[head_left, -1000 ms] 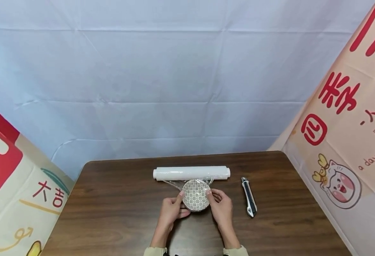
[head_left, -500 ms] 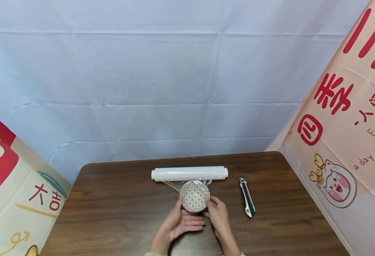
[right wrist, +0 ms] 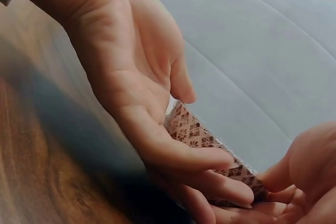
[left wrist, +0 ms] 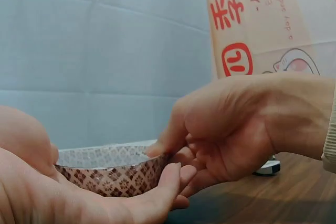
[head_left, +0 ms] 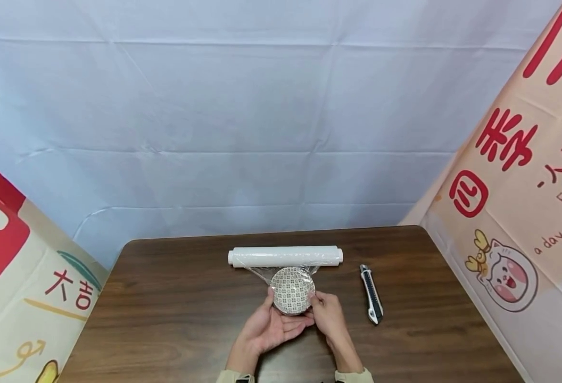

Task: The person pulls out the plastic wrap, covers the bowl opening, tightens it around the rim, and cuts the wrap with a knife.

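A small round bowl (head_left: 292, 290) with a brown-and-white pattern is held up off the table, clear plastic film stretching from it back to a white roll of cling film (head_left: 286, 256). My left hand (head_left: 273, 327) cradles it from below, fingers under the base and thumb at the left rim. On the opposite side my right hand (head_left: 328, 315) pinches the rim between thumb and fingers. The patterned outer wall of the bowl (left wrist: 118, 179) shows in the left wrist view, and fingers cover part of the bowl (right wrist: 197, 135) in the right wrist view.
A box cutter (head_left: 371, 295) lies on the brown wooden table (head_left: 175, 314), right of the hands. Behind the table hangs a pale cloth backdrop (head_left: 223, 133), with printed cloths at both sides.
My left hand has slid from the bowl's left side to underneath it, its fingers now reaching toward the right hand. My right hand has shifted slightly down along the rim. The roll stays put.
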Available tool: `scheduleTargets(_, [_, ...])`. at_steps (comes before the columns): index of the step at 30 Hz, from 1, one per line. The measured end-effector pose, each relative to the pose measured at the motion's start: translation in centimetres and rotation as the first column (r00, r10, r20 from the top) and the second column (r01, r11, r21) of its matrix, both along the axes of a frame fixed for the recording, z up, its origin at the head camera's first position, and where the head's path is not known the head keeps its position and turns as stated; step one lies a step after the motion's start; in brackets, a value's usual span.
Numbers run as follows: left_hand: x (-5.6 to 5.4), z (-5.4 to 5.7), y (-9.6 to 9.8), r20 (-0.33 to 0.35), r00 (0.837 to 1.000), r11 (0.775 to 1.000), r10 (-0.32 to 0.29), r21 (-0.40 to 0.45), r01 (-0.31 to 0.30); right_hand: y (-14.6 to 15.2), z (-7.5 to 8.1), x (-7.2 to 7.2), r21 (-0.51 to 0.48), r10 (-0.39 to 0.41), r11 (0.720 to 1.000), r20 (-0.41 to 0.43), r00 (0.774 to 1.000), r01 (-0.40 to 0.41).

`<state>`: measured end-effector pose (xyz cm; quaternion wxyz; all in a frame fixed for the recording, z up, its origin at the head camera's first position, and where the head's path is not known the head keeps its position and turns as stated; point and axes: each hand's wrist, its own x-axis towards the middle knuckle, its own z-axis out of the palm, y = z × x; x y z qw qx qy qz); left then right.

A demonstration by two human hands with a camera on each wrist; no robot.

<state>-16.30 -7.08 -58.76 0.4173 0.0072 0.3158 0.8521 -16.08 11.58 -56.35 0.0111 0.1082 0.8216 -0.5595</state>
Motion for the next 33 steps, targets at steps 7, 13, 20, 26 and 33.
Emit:
scheduleTargets(7, [0.0,-0.2,0.1,-0.082,0.996,0.985,-0.018,-0.173,0.004,0.3,-0.1,0.0,-0.182,-0.014,0.983,0.036,0.999,0.020])
scheduleTargets(13, [0.2,0.1,-0.5,-0.210,0.975,0.852,0.078,-0.494,-0.174,1.0,-0.3,-0.2,-0.264,-0.007,0.964,0.087,0.996,0.030])
scheduleTargets(20, [-0.1,1.2,-1.5,-0.372,0.887,0.705,0.272,-0.550,-0.447,1.6,-1.1,-1.1,-0.226,0.023,0.974,0.046,0.999,-0.012])
scheduleTargets(26, [-0.3,0.4,-0.8,-0.387,0.881,0.759,0.272,-0.477,-0.444,1.2,-1.6,-1.7,-0.224,0.044,0.974,0.044,0.998,-0.033])
scheduleTargets(33, [0.1,0.2,-0.7,-0.408,0.873,0.756,0.268,-0.472,-0.452,1.7,-0.9,-1.1,-0.226,0.035,0.974,0.043,0.998,-0.025])
